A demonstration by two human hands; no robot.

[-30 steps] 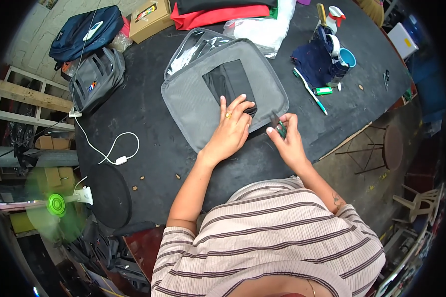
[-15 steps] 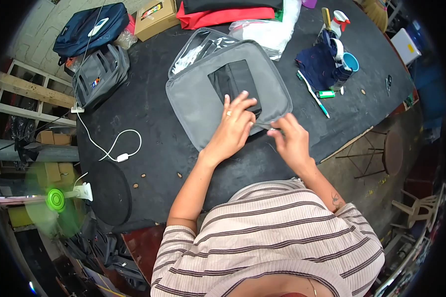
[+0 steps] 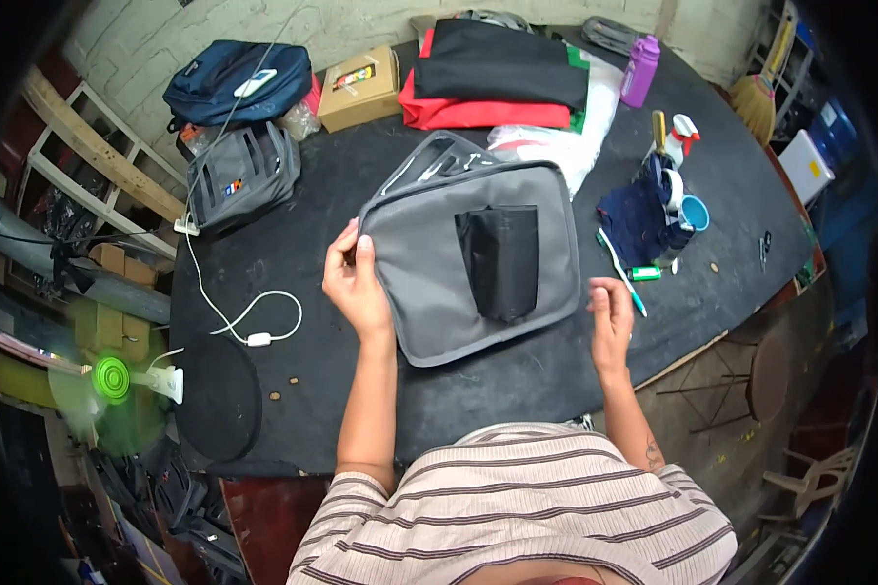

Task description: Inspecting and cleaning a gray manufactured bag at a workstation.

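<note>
Grasping a grey fabric case (image 3: 415,263) at its 9-to-10 o'clock edge with the left hand (image 3: 357,288), clenching that grip on the rim with the thumb on the upper face. Locate the grey fabric case over the black counter (image 3: 458,395), at the dial centre for all directions given. Note the black fabric piece (image 3: 502,263) on its face, offset toward 3 o'clock, and the clear plastic cover (image 3: 429,161) adjoining at 11 o'clock. Find the right hand (image 3: 611,322) at 4 o'clock, just beside the rim; cannot tell this grip as released or clenched. Observe the slim white-and-turquoise brush (image 3: 621,273) near at 3 o'clock, the folded red and black fabric (image 3: 507,63) at 12 o'clock, and the purple bottle (image 3: 640,73) at 1 o'clock.
</note>
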